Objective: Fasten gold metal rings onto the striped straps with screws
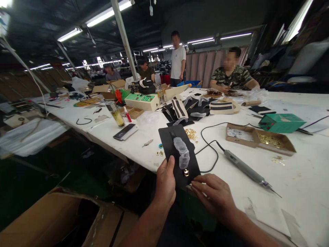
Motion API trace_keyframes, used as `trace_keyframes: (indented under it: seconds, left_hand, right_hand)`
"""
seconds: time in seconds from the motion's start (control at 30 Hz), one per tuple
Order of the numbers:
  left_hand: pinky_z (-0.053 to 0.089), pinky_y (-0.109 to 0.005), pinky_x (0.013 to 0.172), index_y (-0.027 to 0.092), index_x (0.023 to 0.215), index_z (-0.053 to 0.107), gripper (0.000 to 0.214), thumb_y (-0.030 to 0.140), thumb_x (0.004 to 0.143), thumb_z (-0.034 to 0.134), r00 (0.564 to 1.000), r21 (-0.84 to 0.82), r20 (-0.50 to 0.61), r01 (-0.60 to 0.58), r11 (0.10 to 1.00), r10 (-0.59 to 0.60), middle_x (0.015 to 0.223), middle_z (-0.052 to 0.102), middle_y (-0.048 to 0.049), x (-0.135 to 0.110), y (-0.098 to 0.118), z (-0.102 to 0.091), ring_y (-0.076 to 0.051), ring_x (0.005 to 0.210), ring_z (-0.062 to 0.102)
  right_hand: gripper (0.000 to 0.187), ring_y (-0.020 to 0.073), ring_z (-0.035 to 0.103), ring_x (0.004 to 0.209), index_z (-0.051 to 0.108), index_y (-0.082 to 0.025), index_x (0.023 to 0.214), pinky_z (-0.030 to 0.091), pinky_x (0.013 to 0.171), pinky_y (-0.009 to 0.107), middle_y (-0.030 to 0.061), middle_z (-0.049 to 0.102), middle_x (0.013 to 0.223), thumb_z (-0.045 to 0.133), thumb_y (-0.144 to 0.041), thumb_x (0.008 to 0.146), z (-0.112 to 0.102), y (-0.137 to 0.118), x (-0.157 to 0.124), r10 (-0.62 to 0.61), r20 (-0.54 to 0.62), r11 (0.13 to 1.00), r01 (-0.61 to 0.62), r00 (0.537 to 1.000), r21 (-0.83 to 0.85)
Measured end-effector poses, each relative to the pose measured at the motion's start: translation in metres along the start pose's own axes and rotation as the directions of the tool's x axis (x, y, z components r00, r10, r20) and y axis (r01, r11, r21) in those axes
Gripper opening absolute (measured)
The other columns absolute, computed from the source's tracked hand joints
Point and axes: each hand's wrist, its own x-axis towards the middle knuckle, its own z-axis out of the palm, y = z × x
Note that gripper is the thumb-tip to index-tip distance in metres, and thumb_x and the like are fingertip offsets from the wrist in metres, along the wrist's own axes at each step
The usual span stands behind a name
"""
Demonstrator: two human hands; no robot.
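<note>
My left hand grips the left edge of a black flat panel, thumb on top. A strip wrapped in clear plastic lies along the panel's face, and a shiny gold clasp sits near its lower end. At the panel's bottom right corner, the fingers of my right hand are closed; their tips are partly hidden, and whether they pinch the corner or something small behind it is unclear. Small gold metal pieces lie in a pile just beyond the panel.
A grey electric screwdriver with a cable lies to the right, by a green power box and cardboard trays of gold parts. Black panels and striped straps heap behind. An open carton stands lower left. Co-workers are across the table.
</note>
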Motion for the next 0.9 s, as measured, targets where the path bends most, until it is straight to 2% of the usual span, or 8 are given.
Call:
trace_keyframes:
  seconds: [0.13, 0.27, 0.33, 0.43, 0.53, 0.63, 0.7, 0.9]
  left_hand:
    - [0.045, -0.040, 0.117, 0.018, 0.123, 0.074, 0.043, 0.048, 0.091, 0.077, 1.000, -0.060, 0.002, 0.030, 0.998, -0.029, 0.127, 0.078, -0.0097, -0.002, 0.000, 0.000, -0.028, 0.130, 0.066]
    - [0.050, -0.046, 0.113, 0.019, 0.129, 0.073, 0.052, 0.051, 0.089, 0.079, 0.991, -0.131, 0.048, 0.129, 0.983, -0.123, 0.126, 0.078, -0.0122, -0.017, -0.008, -0.005, -0.031, 0.120, 0.072]
    - [0.052, -0.047, 0.110, 0.018, 0.128, 0.074, 0.052, 0.050, 0.088, 0.080, 0.980, -0.144, 0.084, 0.194, 0.971, -0.183, 0.121, 0.079, -0.0123, -0.026, -0.010, -0.014, -0.032, 0.115, 0.074]
    - [0.053, -0.046, 0.110, 0.017, 0.123, 0.075, 0.046, 0.046, 0.087, 0.081, 0.962, -0.150, 0.101, 0.267, 0.952, -0.254, 0.120, 0.080, -0.0116, -0.035, -0.010, -0.038, -0.033, 0.116, 0.074]
    - [0.049, -0.046, 0.115, 0.018, 0.117, 0.077, 0.039, 0.043, 0.088, 0.081, 0.946, -0.178, -0.042, 0.309, 0.934, -0.321, 0.123, 0.079, -0.0101, -0.034, -0.011, -0.073, -0.032, 0.124, 0.070]
    - [0.040, -0.047, 0.124, 0.018, 0.112, 0.078, 0.033, 0.040, 0.088, 0.081, 0.913, -0.186, -0.231, 0.298, 0.936, -0.336, 0.126, 0.078, -0.0094, -0.029, -0.012, -0.107, -0.031, 0.134, 0.064]
    - [0.033, -0.048, 0.129, 0.019, 0.109, 0.079, 0.029, 0.039, 0.087, 0.082, 0.893, -0.165, -0.323, 0.272, 0.948, -0.312, 0.126, 0.079, -0.0086, -0.028, -0.012, -0.122, -0.030, 0.139, 0.060]
    - [0.034, -0.047, 0.129, 0.022, 0.105, 0.080, 0.032, 0.043, 0.083, 0.086, 0.862, -0.102, -0.429, 0.250, 0.963, -0.269, 0.125, 0.079, -0.0074, -0.031, -0.016, -0.141, -0.030, 0.141, 0.059]
  right_hand:
    - [0.016, 0.0229, 0.072, 0.089, 0.075, -0.026, 0.112, 0.060, 0.077, 0.037, 0.0092, 0.076, 0.104, 0.069, -0.029, 0.098, -0.005, 0.006, 0.003, 0.331, -0.070, 0.934, -0.316, 0.941, 0.165]
    - [0.049, 0.0266, 0.072, 0.088, 0.071, -0.023, 0.120, 0.061, 0.076, 0.039, 0.0100, 0.075, 0.108, 0.072, -0.061, 0.089, -0.007, 0.010, 0.015, 0.730, 0.154, 0.579, -0.722, 0.666, 0.379]
    - [0.053, 0.0265, 0.072, 0.085, 0.073, -0.021, 0.108, 0.059, 0.075, 0.038, 0.0071, 0.076, 0.097, 0.070, -0.069, 0.086, -0.007, 0.008, 0.018, 0.709, 0.409, 0.394, -0.804, 0.574, 0.445]
    - [0.048, 0.0240, 0.068, 0.079, 0.071, -0.021, 0.089, 0.056, 0.071, 0.034, 0.0039, 0.074, 0.086, 0.070, -0.068, 0.086, -0.004, 0.001, 0.013, 0.543, 0.648, 0.268, -0.841, 0.534, 0.470]
    - [0.036, 0.0220, 0.065, 0.076, 0.072, -0.022, 0.088, 0.052, 0.069, 0.032, 0.0022, 0.072, 0.084, 0.074, -0.058, 0.087, 0.003, -0.006, 0.003, 0.389, 0.778, 0.278, -0.868, 0.493, 0.411]
    - [0.026, 0.0195, 0.063, 0.069, 0.074, -0.022, 0.081, 0.049, 0.064, 0.030, 0.0003, 0.070, 0.075, 0.071, -0.047, 0.089, 0.016, -0.009, 0.002, 0.310, 0.850, 0.432, -0.859, 0.426, 0.273]
    - [0.022, 0.0193, 0.065, 0.071, 0.076, -0.023, 0.081, 0.049, 0.066, 0.030, -0.0004, 0.072, 0.075, 0.069, -0.040, 0.091, 0.030, -0.005, 0.012, 0.323, 0.835, 0.547, -0.808, 0.445, 0.219]
    - [0.025, 0.0213, 0.070, 0.081, 0.080, -0.025, 0.106, 0.054, 0.077, 0.034, 0.0031, 0.078, 0.094, 0.068, -0.042, 0.092, 0.104, 0.042, 0.077, 0.475, 0.492, 0.799, -0.592, 0.730, 0.106]
